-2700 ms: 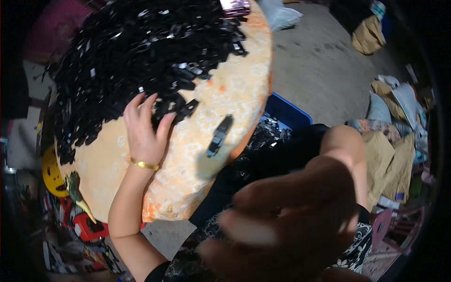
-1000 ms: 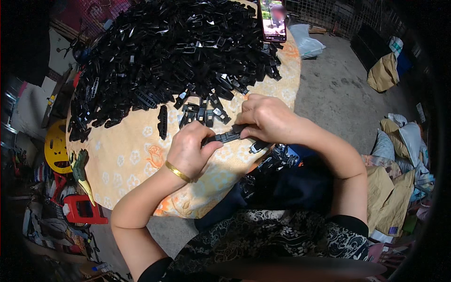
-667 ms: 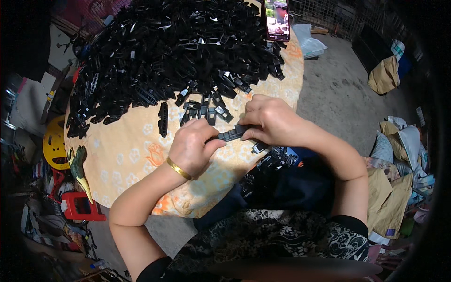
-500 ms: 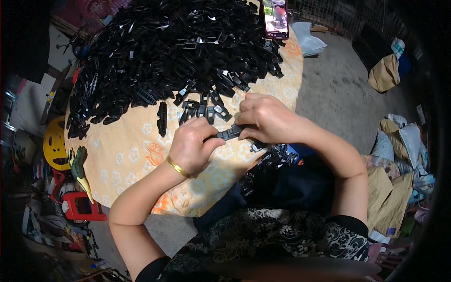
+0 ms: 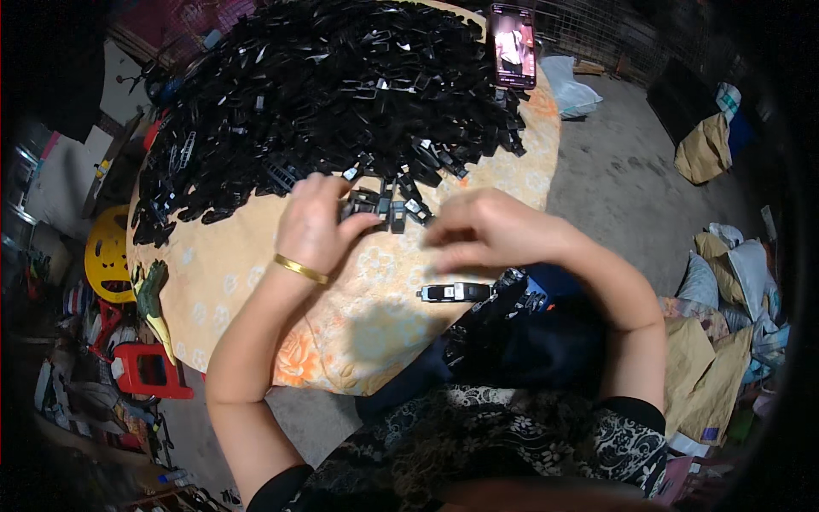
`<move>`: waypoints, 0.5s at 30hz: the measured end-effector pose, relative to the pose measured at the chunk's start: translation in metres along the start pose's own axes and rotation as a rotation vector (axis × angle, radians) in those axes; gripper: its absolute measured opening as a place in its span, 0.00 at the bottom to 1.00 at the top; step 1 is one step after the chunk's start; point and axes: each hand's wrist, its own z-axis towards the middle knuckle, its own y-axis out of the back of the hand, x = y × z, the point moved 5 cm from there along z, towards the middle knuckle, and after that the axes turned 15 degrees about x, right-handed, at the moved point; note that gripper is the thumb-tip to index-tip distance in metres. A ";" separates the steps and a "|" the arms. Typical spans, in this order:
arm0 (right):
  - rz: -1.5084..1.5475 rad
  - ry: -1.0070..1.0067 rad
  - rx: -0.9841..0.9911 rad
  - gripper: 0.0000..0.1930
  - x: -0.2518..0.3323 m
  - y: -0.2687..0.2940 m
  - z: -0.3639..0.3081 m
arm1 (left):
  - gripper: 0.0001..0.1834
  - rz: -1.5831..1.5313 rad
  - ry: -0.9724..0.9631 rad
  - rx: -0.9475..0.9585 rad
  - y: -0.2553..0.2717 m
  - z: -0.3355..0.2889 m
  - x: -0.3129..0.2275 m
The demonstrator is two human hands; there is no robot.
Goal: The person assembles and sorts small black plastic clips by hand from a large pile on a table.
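Crowding the round table (image 5: pixel 256 282), a black clip heap (image 5: pixel 324 94); left hand (image 5: pixel 317 224) pinching one clip (image 5: pixel 363 205), right hand (image 5: pixel 486 230) loosely curled, empty.

A large heap of small black plastic clips (image 5: pixel 324 94) fills the upper half of the frame, spread across a round tabletop (image 5: pixel 256 282) covered in a pale floral cloth. A few loose clips (image 5: pixel 388 205) sit at the heap's lower edge, centre frame. One single black clip (image 5: pixel 454 292) lies flat, apart, just below centre.
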 end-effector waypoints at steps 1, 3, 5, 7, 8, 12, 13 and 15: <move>-0.179 -0.003 -0.201 0.19 0.000 0.003 0.002 | 0.20 0.003 0.082 0.066 0.000 0.002 0.012; -0.319 -0.041 -0.282 0.19 -0.003 0.000 0.009 | 0.21 0.157 0.199 0.071 0.009 0.003 0.022; -0.447 -0.080 -0.295 0.16 -0.015 -0.007 0.015 | 0.21 0.244 0.280 0.094 0.014 0.004 0.033; -0.452 -0.105 -0.279 0.15 -0.023 -0.008 0.019 | 0.21 0.095 0.423 0.378 0.001 0.004 0.050; -0.459 -0.124 -0.257 0.15 -0.026 -0.008 0.021 | 0.21 0.102 0.423 0.379 0.001 0.004 0.052; -0.415 -0.179 -0.274 0.14 -0.022 0.000 0.015 | 0.20 0.003 0.304 0.225 0.004 0.001 0.054; -0.426 -0.205 -0.221 0.16 -0.025 0.001 0.013 | 0.18 0.003 0.276 0.111 0.013 0.001 0.047; -0.435 -0.249 -0.166 0.17 -0.030 0.005 0.005 | 0.17 -0.108 0.237 -0.003 0.023 0.003 0.028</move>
